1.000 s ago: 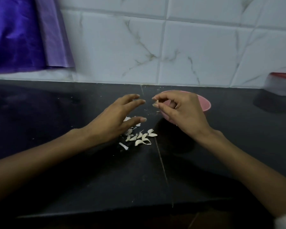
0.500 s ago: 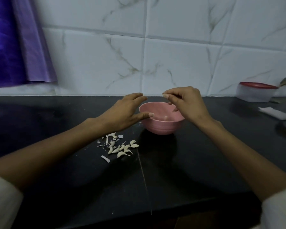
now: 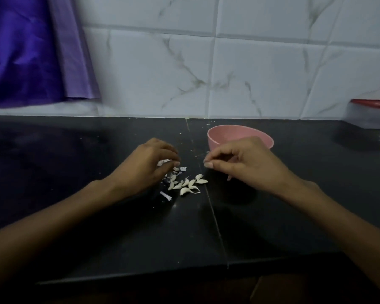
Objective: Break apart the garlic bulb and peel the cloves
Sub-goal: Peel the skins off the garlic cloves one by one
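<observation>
Under left hand (image 3: 148, 163) garlic bulb (image 3: 164, 162) mostly hidden, right hand (image 3: 239, 163) pinch unclear

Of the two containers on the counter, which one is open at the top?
The pink bowl behind the right hand is open. The clear box at the far right carries a red lid.

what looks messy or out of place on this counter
Nothing damaged. Garlic pieces lie loose on the black counter beside the pink bowl, not in it, with tiny flecks scattered toward the wall.
</observation>
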`<state>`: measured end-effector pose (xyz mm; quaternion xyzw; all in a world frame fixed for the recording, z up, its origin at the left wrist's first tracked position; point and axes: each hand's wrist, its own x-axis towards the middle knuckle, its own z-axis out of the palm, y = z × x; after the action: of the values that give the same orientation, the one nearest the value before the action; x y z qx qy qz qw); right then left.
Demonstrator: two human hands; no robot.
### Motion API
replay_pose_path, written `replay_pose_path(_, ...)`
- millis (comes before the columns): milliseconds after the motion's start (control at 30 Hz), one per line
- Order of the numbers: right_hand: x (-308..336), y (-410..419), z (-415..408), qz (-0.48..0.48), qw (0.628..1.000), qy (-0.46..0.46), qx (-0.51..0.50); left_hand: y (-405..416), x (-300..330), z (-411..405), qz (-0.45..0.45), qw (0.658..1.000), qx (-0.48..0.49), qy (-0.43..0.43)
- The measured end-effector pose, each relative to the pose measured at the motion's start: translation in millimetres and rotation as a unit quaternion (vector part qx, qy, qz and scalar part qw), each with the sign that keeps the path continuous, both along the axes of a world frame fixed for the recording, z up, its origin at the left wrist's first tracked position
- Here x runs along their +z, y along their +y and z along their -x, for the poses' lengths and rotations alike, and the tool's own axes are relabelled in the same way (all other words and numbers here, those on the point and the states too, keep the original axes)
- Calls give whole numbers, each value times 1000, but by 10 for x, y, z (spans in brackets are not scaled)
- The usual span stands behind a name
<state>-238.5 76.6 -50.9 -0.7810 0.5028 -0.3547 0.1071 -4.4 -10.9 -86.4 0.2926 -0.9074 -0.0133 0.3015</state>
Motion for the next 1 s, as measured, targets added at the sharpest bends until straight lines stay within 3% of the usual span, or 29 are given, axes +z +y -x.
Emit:
replay_pose_path(300, -227, -207, -114, -18, 976, 216, -27, -29, -140, -56, 23, 999, -19, 21)
replay_pose_path(633, -307, -230, -114, -16, 966, 254, -47, 13, -134, -38, 14, 999, -27, 36)
replay_pose_path(800, -208, -226, -174, -39, 994, 101, -23, 91, -87, 10, -102, 986, -17, 132)
replay_pose_path(900, -137, -275, -249, -51, 998, 19, 9, 118, -63, 41, -248, 944, -49, 212)
replay_pose_path(1000, -104, -363, -332, -59, 998, -14, 30, 82, -52, 32, -287, 916, -56, 273)
